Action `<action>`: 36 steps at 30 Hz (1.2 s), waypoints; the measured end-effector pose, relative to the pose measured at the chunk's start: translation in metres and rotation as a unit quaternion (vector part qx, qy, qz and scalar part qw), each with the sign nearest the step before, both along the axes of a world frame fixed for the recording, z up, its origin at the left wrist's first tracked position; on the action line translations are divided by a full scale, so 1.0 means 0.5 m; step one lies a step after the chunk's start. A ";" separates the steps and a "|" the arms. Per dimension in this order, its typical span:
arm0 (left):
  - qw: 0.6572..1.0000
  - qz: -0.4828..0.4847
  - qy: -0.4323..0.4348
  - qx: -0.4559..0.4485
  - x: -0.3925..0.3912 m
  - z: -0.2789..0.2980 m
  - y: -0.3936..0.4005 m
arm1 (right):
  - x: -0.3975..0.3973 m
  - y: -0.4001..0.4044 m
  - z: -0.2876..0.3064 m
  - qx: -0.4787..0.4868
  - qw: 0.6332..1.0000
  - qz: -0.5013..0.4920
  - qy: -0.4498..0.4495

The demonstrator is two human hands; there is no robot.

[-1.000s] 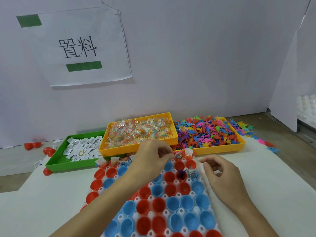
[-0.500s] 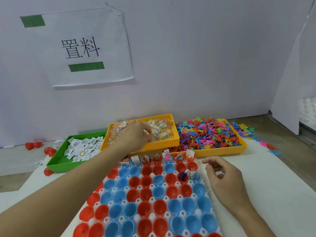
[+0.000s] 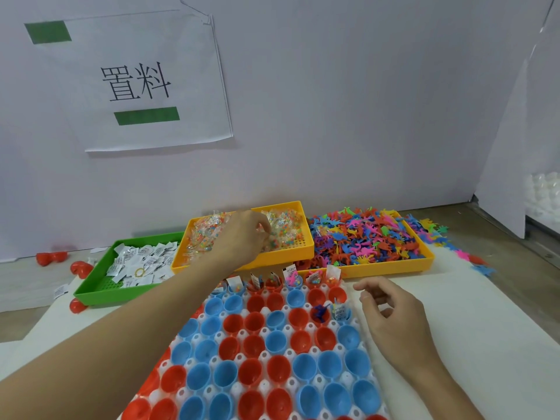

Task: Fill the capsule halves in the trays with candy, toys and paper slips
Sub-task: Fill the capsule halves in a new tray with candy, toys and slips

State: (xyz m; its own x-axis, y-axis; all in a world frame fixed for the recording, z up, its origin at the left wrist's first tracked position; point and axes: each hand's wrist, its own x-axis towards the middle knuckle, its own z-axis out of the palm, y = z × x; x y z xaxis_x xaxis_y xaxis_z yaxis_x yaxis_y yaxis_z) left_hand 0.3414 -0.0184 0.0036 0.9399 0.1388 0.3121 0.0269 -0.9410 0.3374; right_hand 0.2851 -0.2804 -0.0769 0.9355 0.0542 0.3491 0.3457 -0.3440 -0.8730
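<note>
A white tray [image 3: 264,385] of red and blue capsule halves lies in front of me. Its far row [image 3: 291,280] holds candy, toys and slips. One red half in the second row holds a blue toy [image 3: 319,313]; the blue half beside it holds a paper slip [image 3: 341,312]. My left hand [image 3: 242,237] reaches into the orange candy tray [image 3: 291,256], fingers curled and pinching a candy packet [image 3: 268,234]. My right hand [image 3: 391,313] rests beside the capsule tray's right edge, loosely curled and holding nothing.
A green tray [image 3: 91,287] of paper slips [image 3: 136,262] stands at the left, and an orange tray [image 3: 394,269] of coloured toys [image 3: 363,237] at the right, with toys spilled [image 3: 430,228] beyond it. Loose red halves [image 3: 80,268] lie left. A wall with a sign [image 3: 136,83] stands behind.
My left hand left the capsule tray's far row and moved up into the candy tray, where its fingers closed on the packets. My right hand stayed beside the tray.
</note>
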 end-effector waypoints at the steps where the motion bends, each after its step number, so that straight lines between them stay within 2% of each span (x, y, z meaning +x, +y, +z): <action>1: 1.000 0.000 -0.021 -0.006 0.000 -0.001 0.000 | 0.000 0.000 0.001 -0.001 1.000 0.000 -0.001; 5: 0.994 0.005 -0.104 -0.039 -0.013 0.010 -0.006 | 0.001 0.001 0.000 -0.002 1.000 -0.001 -0.002; 8: 0.986 0.009 -0.132 -0.103 -0.041 0.027 -0.023 | 0.001 0.000 -0.001 -0.002 1.000 0.000 -0.003; 14: 0.966 0.023 -0.114 -0.230 -0.119 0.055 -0.050 | -0.001 0.004 -0.002 -0.008 1.000 0.000 -0.006; 20: 0.915 0.048 -0.119 -0.384 -0.204 0.090 -0.036 | -0.003 0.005 0.002 -0.014 1.000 -0.006 0.000; 23: 0.897 0.042 -0.112 -0.425 -0.239 0.101 -0.030 | -0.002 0.007 0.016 -0.004 1.000 -0.016 -0.004; 26: 0.895 0.029 -0.091 -0.435 -0.265 0.113 -0.031 | 0.002 0.015 0.054 0.024 0.999 -0.011 -0.036; 30: 0.900 -0.013 -0.079 -0.429 -0.281 0.128 -0.045 | 0.019 0.034 0.158 -0.006 0.996 0.054 -0.064; 33: 0.892 -0.034 -0.078 -0.444 -0.278 0.130 -0.063 | 0.020 0.053 0.239 -0.045 0.987 0.143 -0.049; 36: 0.881 -0.058 -0.057 -0.467 -0.274 0.129 -0.082 | 0.001 0.077 0.272 -0.047 0.974 0.219 -0.025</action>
